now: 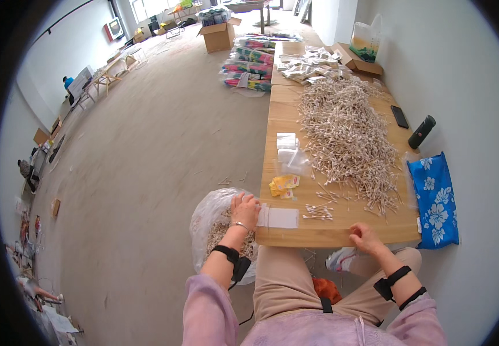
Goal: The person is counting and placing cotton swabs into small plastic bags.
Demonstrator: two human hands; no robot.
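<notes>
Pale wood makes up the long surface (pixel 341 230), which runs away toward the far wall of a wide, bare-floored room. A great heap of cotton swabs (pixel 347 138) covers its middle, with a few loose swabs (pixel 318 212) lying near the front edge. Just left of these lies a small clear plastic bag (pixel 278 217), flat at the near left corner.

The left hand (pixel 245 209) rests on that corner, palm down, wrist raised slightly, its fingers (pixel 253 203) close together and pressing on the bag's left end; whether they pinch it or only pin it I cannot tell. The bag looks feather-light, limp and slick, so it would likely slide or crumple unless taken by its open edge. The swabs seem light and thin-stemmed, best picked up mid-stick in a small bunch.

The right hand (pixel 366 237) sits at the front edge, knuckles up, fingers curled inward; if anything is held, it is hidden. Below the corner stands a white sack (pixel 206 216) partly filled with swabs.
</notes>
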